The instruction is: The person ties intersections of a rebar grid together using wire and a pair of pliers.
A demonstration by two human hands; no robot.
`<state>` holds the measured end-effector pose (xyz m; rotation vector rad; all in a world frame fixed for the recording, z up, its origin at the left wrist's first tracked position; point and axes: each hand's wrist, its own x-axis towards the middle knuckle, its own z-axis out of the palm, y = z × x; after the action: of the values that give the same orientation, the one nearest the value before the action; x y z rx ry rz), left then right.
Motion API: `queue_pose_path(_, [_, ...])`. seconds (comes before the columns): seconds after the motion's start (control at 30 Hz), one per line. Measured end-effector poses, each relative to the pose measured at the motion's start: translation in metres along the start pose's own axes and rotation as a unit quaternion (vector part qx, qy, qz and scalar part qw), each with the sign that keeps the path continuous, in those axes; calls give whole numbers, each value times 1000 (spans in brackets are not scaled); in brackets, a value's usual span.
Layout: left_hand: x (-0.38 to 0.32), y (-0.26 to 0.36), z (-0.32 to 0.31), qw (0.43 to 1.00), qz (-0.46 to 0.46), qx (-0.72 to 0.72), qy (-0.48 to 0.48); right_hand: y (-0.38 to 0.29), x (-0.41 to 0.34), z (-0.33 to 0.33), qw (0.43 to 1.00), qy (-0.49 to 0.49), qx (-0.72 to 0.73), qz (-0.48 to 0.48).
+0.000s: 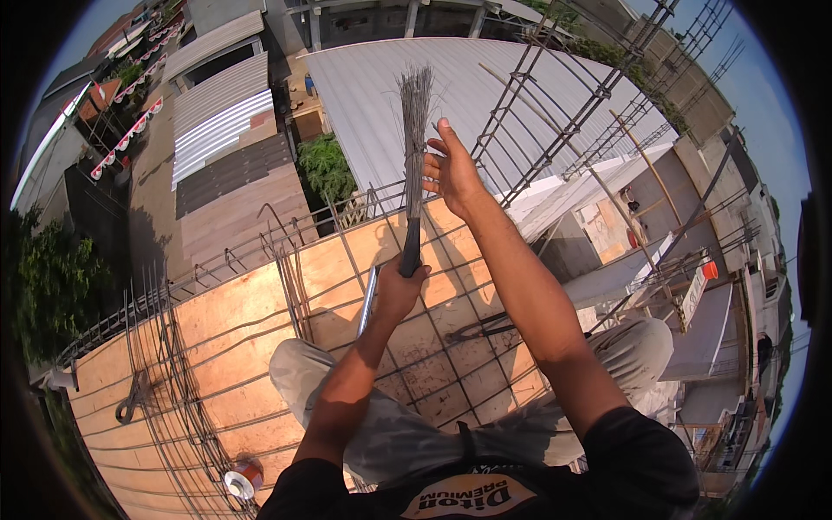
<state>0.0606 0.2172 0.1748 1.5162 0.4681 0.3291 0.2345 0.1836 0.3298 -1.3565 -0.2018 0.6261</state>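
Note:
My left hand (399,289) grips the black-wrapped lower end of a bundle of thin steel tie wires (416,149). The bundle stands upright, its loose wire ends fanned out at the top. My right hand (453,166) is open beside the bundle's middle, thumb up and fingers apart. Whether its fingertips touch the wires I cannot tell. Just left of my left hand a shiny metal rod (368,302) slants; what it belongs to is hidden. Between my knees, long-handled pincers (481,327) lie on the rebar grid (448,354).
Plywood formwork (227,292) lies under the rebar. Its far edge drops away beside a rebar beam cage (227,260). To the left are loose bars (185,377), a dark tool (132,398) and a can (244,480). Column rebar (565,117) rises at right, beyond it a metal roof (364,84).

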Motion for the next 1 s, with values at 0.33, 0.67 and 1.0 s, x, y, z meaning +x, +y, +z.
queue_pose_path(0.33, [-1,-5,-6,999,25,24,-24,45,-26,-12,996,-83,-23,-39])
queue_pose_path(0.67, [0,20,-23,970,-25,-212,-118,101,-68,1,990,-88,-91,-58])
queue_pose_path(1.0, [6,30,-42,914,-71,-378,-134,122,-135,1,922,12,-278,-269])
